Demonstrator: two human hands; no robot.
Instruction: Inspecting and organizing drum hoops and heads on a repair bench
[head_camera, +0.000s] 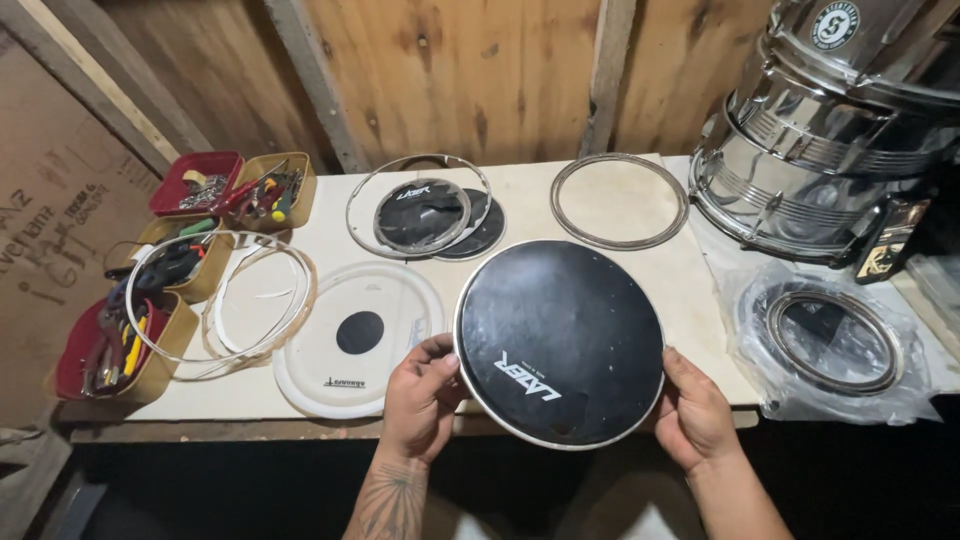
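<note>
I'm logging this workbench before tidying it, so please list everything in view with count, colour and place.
black drumhead: 1, black with silver rim, near table edge, held by both hands
clear drumhead: 1, clear with black dot, lying left of the black one
small drumheads: 2, dark, overlapping, table rear centre
metal hoop: 1, silver, table rear right
loose hoops: several, pale and silver, stacked at table left
trays: 5, red and tan, far left, holding tools
drum shells: stacked, chrome, upper right
bagged hoop: 1, silver, in clear plastic, right
table: 1, cream
left hand: 1, fingers on the black drumhead's left rim
right hand: 1, on its right rim
</note>
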